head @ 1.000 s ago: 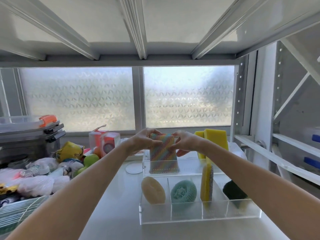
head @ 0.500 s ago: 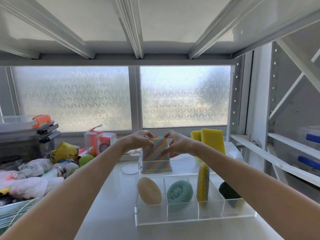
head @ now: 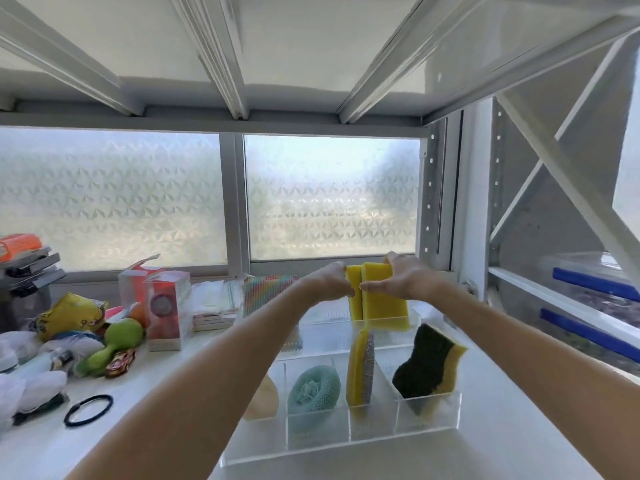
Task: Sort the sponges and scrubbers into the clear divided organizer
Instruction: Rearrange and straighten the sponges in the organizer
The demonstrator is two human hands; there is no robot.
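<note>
The clear divided organizer [head: 429, 415] stands on the white shelf. Its front row holds a beige sponge [head: 265, 398], a teal mesh scrubber [head: 313, 389], a yellow sponge with a silver face [head: 360, 368] and a dark green and yellow sponge [head: 427, 363]. Two yellow sponges [head: 379, 299] stand upright in the back right compartment. My left hand [head: 327, 282] grips their left side and my right hand [head: 405, 277] grips their top right. The rainbow scrubber [head: 268, 292] stands in the back left compartment, partly hidden by my left arm.
To the left lie a red and clear box [head: 166, 306], a green toy [head: 116, 344], a toy car [head: 119, 362], a black hair tie [head: 88, 410], a yellow bag [head: 69, 315] and white bags [head: 31, 382]. A shelf ceiling hangs low overhead. Frosted windows stand behind.
Both hands let go of the rainbow scrubber, which stays in the back left compartment. They moved right and took hold of the two yellow sponges. The view shifted closer.
</note>
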